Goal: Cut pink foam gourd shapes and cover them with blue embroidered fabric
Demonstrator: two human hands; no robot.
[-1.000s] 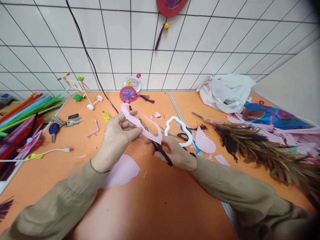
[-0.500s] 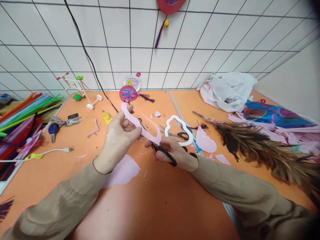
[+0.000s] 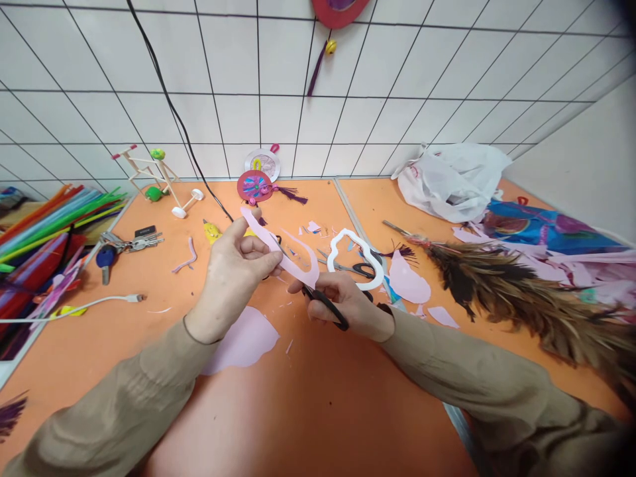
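The left hand pinches a curved, pale-pink, paper-like strip while the right hand grips black-handled scissors, apparently mid-trim, calling for steady tension.

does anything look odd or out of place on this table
The feather duster seems the odd one out, lying beside pink paper pieces on the right. Small scraps are strewn untidily beyond the scissors in the right hand. I see no spill.
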